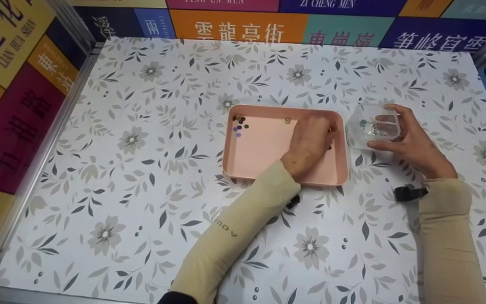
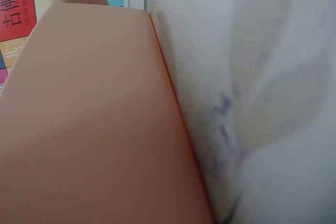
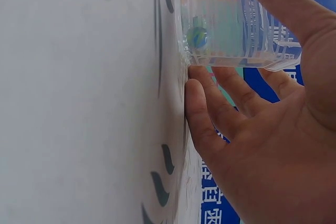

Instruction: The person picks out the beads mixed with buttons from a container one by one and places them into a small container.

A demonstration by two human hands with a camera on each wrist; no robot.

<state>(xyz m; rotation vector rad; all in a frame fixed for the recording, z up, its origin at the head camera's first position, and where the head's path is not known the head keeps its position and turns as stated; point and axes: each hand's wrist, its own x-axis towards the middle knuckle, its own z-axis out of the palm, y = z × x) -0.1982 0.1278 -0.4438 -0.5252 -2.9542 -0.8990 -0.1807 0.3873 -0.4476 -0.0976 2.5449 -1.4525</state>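
Note:
My left hand (image 1: pixel 310 137) reaches into the right part of a pink rectangular tray (image 1: pixel 257 157), fingers bent downward. Whatever may be between its fingertips is hidden. A small dark bead (image 1: pixel 330 147) lies just below the fingers, and a yellowish bead (image 1: pixel 287 120) lies to their left. Several dark, blue and green beads (image 1: pixel 239 122) cluster in the tray's upper left corner. Right of the tray, my right hand (image 1: pixel 411 141) grips a clear plastic container (image 1: pixel 359 137), tipped on its side with thumb and fingers around it. Inside it sits a blue-green marble (image 3: pixel 197 37) among clear ones.
White tablecloth with grey flowers (image 1: pixel 133 139) covers the table. Colourful panels with printed characters (image 1: pixel 238 30) stand along the back and left edges. A black wrist strap piece (image 1: pixel 409 193) sits beside the right sleeve.

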